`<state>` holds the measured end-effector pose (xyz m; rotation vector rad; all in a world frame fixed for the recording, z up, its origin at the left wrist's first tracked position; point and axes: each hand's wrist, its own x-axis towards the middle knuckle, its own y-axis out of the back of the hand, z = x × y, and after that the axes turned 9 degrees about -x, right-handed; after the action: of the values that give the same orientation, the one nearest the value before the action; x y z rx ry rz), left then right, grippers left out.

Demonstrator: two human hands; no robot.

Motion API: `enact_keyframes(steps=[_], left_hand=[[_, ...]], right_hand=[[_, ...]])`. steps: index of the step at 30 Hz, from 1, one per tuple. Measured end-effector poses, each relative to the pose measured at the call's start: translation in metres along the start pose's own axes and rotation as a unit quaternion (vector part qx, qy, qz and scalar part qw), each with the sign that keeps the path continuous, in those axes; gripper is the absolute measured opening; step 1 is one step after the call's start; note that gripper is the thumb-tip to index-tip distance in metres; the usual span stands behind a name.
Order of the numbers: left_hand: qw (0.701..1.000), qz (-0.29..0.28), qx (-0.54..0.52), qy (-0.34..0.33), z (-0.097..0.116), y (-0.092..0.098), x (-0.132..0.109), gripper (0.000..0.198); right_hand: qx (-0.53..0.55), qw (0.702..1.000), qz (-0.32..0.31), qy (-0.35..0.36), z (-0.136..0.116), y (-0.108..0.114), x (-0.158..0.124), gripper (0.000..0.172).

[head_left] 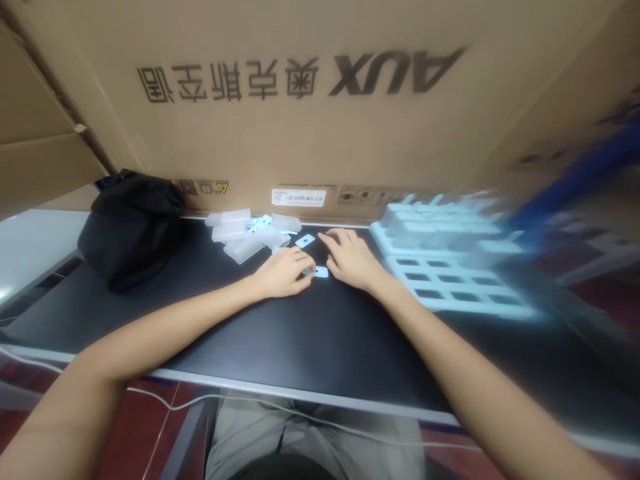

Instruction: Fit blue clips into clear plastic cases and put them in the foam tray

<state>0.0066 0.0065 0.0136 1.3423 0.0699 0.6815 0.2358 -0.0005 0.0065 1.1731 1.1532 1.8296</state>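
My left hand (284, 273) is low over the black table, its thumb and fingers closed on the left end of a small flat light-blue plate (321, 272) with a dark hole in it. Just right of that plate, my right hand (353, 259) has its fingers stretched out and apart, holding nothing. A second light-blue plate (305, 241) with a slot lies between the hands, a little farther back. Behind my left hand is a loose pile of translucent white sleeve-like pieces (244, 249), with several light-blue bits (261, 223) among them.
At right stands a light-blue rack (463, 303) with square openings; its back rows hold whitish block-shaped pieces (425, 223). A black cloth bag (131, 230) sits at left. A large cardboard box (300, 143) walls off the back. A white cable (260, 398) runs along the front edge.
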Motion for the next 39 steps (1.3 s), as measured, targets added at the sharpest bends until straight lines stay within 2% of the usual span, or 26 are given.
enact_keyframes(steps=[5, 8, 10, 14, 21, 24, 27, 29, 33, 39], left_hand=[[0.993, 0.053, 0.099, 0.03, 0.004, 0.012, 0.003, 0.034], [0.973, 0.117, 0.184, 0.08, -0.006, 0.02, 0.005, 0.039], [0.959, 0.136, 0.223, 0.107, -0.017, 0.021, 0.004, 0.041], [0.958, 0.109, 0.242, 0.105, -0.03, 0.014, -0.002, 0.037], [0.968, 0.111, 0.224, 0.038, -0.01, 0.003, -0.003, 0.043], [0.973, 0.099, 0.206, 0.043, -0.008, 0.003, -0.003, 0.041], [0.976, 0.08, 0.2, 0.043, -0.012, 0.011, -0.001, 0.04], [0.973, 0.085, 0.205, 0.055, -0.017, 0.019, 0.001, 0.042], [0.96, 0.115, 0.218, 0.133, -0.028, 0.028, 0.004, 0.042], [0.956, 0.062, 0.242, 0.156, -0.036, 0.026, 0.0, 0.033]], right_hand=[[0.017, 0.998, -0.033, 0.048, -0.01, -0.003, -0.003, 0.069], [0.029, 0.997, -0.059, 0.05, -0.011, -0.002, -0.003, 0.067], [0.039, 0.996, -0.068, 0.046, -0.011, 0.001, -0.003, 0.064], [0.039, 0.997, -0.063, 0.028, -0.012, 0.004, -0.004, 0.064], [0.052, 0.996, -0.051, 0.044, -0.01, -0.008, 0.006, 0.073], [0.054, 0.995, -0.055, 0.063, -0.01, -0.01, 0.011, 0.068], [0.048, 0.996, -0.031, 0.062, -0.011, -0.008, 0.009, 0.061], [0.04, 0.998, -0.014, 0.05, -0.012, -0.006, 0.006, 0.056], [0.028, 0.999, -0.009, 0.024, -0.015, -0.001, 0.004, 0.048], [0.021, 0.999, -0.034, 0.017, -0.016, 0.003, 0.005, 0.045]])
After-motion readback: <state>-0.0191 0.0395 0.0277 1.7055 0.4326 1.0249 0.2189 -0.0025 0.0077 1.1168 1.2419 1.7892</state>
